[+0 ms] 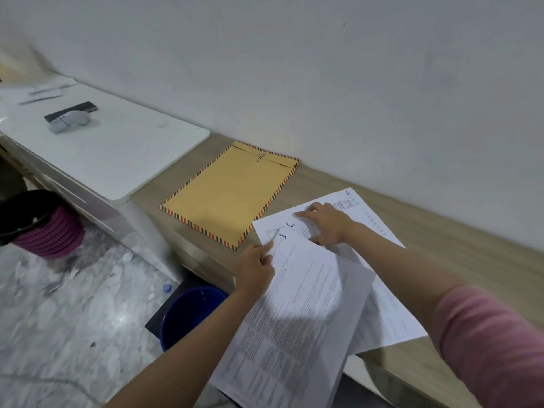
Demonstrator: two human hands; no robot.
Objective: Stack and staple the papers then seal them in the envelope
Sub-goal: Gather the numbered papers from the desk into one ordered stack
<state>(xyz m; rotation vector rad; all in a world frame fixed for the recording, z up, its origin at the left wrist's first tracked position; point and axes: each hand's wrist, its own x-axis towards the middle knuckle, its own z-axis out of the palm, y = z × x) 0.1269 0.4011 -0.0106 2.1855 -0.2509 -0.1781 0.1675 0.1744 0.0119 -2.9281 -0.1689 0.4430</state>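
Several printed white papers (297,304) lie fanned on the wooden desk (459,245), each with a handwritten number at a corner. My left hand (257,267) pinches the top left corner of the nearest sheet, which hangs over the desk's front edge. My right hand (323,222) rests on the sheets further back, fingers spread and pressing them down. A brown envelope (229,194) with a striped border lies flat to the left of the papers, a paper clip (260,157) at its flap. No stapler is in view.
A white table (117,148) stands at the left with a grey stapler-like object (69,120) and a dark flat item on it. Below are a blue bucket (188,313), a black and pink bin (38,222) and a littered marble floor.
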